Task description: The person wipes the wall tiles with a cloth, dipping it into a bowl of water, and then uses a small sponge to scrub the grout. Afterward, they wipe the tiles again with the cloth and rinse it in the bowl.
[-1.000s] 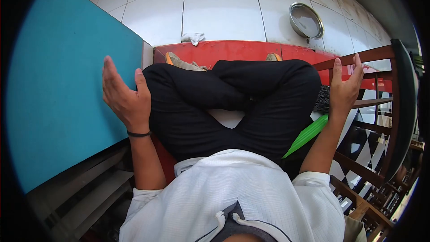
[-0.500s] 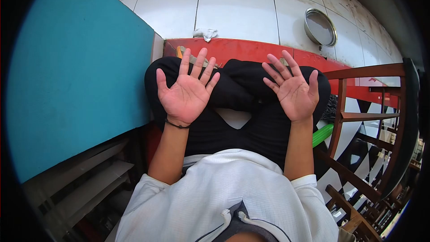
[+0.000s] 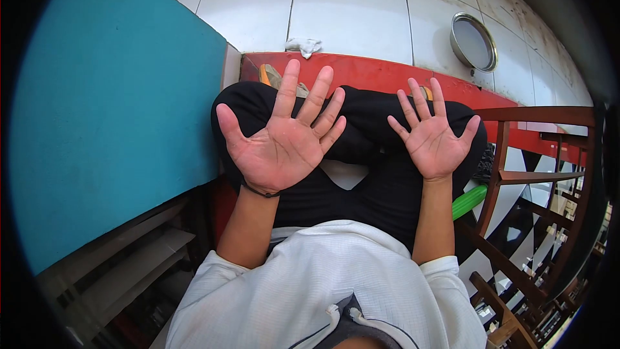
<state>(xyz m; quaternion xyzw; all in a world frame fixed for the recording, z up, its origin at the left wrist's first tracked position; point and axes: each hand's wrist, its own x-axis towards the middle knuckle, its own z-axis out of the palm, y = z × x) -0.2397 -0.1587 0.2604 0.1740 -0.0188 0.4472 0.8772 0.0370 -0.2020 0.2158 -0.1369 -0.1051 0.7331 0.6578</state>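
Note:
My left hand (image 3: 284, 145), with a dark band (image 3: 260, 190) at its wrist, is held palm up and holds nothing. Its fingers are spread wide. To the right of it, my right hand (image 3: 436, 145) is likewise turned palm up, fingers apart, with nothing in it. Both are above my crossed legs in black trousers (image 3: 381, 203) and touch no object. Beyond the knees, a crumpled white cloth (image 3: 303, 46) lies on the floor by the red ledge (image 3: 368, 70).
A teal surface (image 3: 116, 116) fills the left side. A metal basin (image 3: 456, 44) rests on white tiles (image 3: 349, 6) at the upper right. Brown wooden chair-like framing (image 3: 542, 115) stands on the right, near a long green object (image 3: 469, 202). Shelf-like slats (image 3: 142, 255) are below left.
My left hand has come up closer to the camera and a little to the right. My right hand has shifted slightly right, its thumb spreading outward. The view has moved slightly.

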